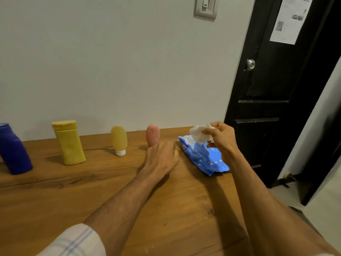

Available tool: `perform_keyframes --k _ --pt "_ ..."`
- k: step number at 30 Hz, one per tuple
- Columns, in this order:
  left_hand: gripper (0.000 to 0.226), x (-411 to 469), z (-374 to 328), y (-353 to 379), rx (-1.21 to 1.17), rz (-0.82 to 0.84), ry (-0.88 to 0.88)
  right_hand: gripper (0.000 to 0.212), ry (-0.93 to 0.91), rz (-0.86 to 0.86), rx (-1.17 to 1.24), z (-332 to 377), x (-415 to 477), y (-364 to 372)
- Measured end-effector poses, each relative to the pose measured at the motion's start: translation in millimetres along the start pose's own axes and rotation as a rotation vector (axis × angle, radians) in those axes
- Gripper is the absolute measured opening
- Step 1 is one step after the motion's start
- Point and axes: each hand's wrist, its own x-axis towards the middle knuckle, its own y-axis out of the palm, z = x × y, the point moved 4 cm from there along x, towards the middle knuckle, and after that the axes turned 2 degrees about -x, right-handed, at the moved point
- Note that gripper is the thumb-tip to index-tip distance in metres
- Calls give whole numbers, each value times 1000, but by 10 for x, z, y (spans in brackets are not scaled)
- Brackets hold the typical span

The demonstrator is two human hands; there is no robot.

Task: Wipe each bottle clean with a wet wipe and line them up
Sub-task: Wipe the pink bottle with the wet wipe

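Wooden surface against a pale wall, with the blue wipe pack lying near its far right corner as the reference. Directly above the pack, the right hand pinches a crumpled white wet wipe between thumb and fingertips; the wipe's lower edge hangs at the pack's opening. Just left of the pack, the left hand lies low on the surface, knuckles up, against the base of the pink tube, which stands upright with its lower part hidden behind the hand. Whether the fingers grasp the tube or only touch it cannot be told. Farther left of the pack stand, in order and well apart: a small yellow tube upright on its white cap, a larger yellow bottle with a flip lid, and a dark blue bottle cut by the frame edge. Right of the pack is a black door.
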Motion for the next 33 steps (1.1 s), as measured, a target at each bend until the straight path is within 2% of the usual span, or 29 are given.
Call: perform_keyframes --k 6,9,11,13,17,20,23,28,33 --pt "22 36 539 -50 -103 -65 -384 17 -126 -60 -284 4 17 306" --pt "17 72 682 -25 -215 -94 -470 19 -165 -76 -352 25 1 427" --pt "23 100 734 6 -297 -72 -507 18 -174 -72 -396 38 -19 500" --pt "33 138 759 8 -360 -24 -522 16 -175 -73 -431 28 -34 562" --pt "72 205 771 17 -545 68 -526 17 -177 -63 -459 -16 -103 669" --pt "85 237 800 56 -624 101 -520 15 -187 -63 -488 -53 -155 715" --pt "87 290 856 114 -640 105 -526 14 -184 -64 -537 -125 -132 768" --pt "80 373 896 204 -642 121 -501 28 -234 -99 -607 -171 -112 852" --pt "73 442 883 274 -589 73 -484 18 -270 -102 -618 -197 -55 893"
